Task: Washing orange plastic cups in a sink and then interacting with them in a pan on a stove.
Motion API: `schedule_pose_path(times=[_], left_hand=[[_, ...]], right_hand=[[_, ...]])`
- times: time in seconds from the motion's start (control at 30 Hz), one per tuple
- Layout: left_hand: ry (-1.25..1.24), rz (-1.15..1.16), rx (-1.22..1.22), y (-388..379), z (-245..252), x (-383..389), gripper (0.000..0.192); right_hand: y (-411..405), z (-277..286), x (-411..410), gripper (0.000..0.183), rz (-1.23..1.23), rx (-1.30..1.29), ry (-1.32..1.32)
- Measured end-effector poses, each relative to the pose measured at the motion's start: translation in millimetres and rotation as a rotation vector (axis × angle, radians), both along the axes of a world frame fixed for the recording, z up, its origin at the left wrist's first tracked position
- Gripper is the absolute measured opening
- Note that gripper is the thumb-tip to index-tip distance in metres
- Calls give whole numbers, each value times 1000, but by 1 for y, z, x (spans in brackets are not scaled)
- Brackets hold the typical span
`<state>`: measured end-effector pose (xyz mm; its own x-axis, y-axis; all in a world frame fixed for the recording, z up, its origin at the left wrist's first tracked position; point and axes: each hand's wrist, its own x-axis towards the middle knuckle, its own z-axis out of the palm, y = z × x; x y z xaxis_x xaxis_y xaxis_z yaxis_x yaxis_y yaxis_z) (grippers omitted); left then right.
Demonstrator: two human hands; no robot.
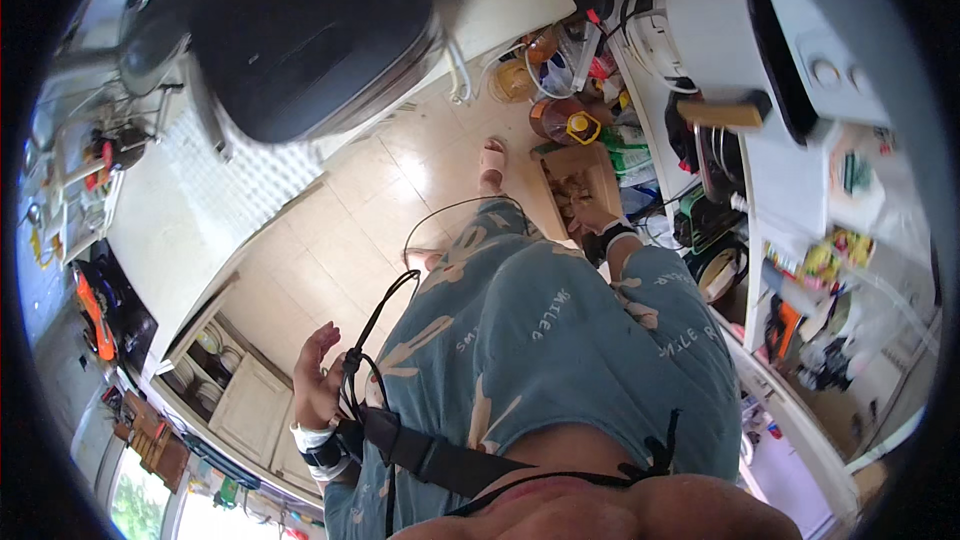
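My right hand [592,216] reaches down into a cardboard box [538,195] on the floor. Its fingers touch brown lumpy pieces [568,191], too small to name; whether they grip one, I cannot tell. Behind the box stands a large plastic bottle of amber liquid [559,120] with a yellow cap and handle. My left hand [316,382] hangs at my side, fingers apart and holding nothing. Beside it dangles a black cord [367,330] from a black strap [442,457]. Each wrist wears a band.
A white countertop [169,240] runs along the left, above a cabinet with stacked plates [202,382]. A large dark appliance [315,37] stands at the top. Shelving with a white appliance [712,37] and a wooden-handled tool [720,115] rises close on the right. Tiled floor [322,262] lies between.
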<state>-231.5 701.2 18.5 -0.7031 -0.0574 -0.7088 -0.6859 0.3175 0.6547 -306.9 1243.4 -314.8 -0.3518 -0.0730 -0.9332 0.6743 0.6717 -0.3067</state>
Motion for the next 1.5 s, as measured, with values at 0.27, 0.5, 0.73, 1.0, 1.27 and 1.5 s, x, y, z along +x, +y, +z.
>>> schedule_pose_path(times=[0.27,0.5,0.73,1.0,1.27,1.5], left_hand=[[289,496,92,-118,6,177,45],[262,1234,419,-228,-137,509,31],[160,1738,789,-75,-189,690,19],[-34,2260,371,36,-113,555,15],[68,2346,312,104,-100,534,30],[-300,1178,-202,47,-111,506,18]], right_hand=[[-106,77,-11,81,362,153,142],[-197,71,-26,77,633,196,297],[-320,31,-34,60,870,53,171],[-489,-5,-57,48,1329,-223,-57],[-646,127,6,44,1825,-448,207],[-620,136,-67,38,1701,-412,841]])
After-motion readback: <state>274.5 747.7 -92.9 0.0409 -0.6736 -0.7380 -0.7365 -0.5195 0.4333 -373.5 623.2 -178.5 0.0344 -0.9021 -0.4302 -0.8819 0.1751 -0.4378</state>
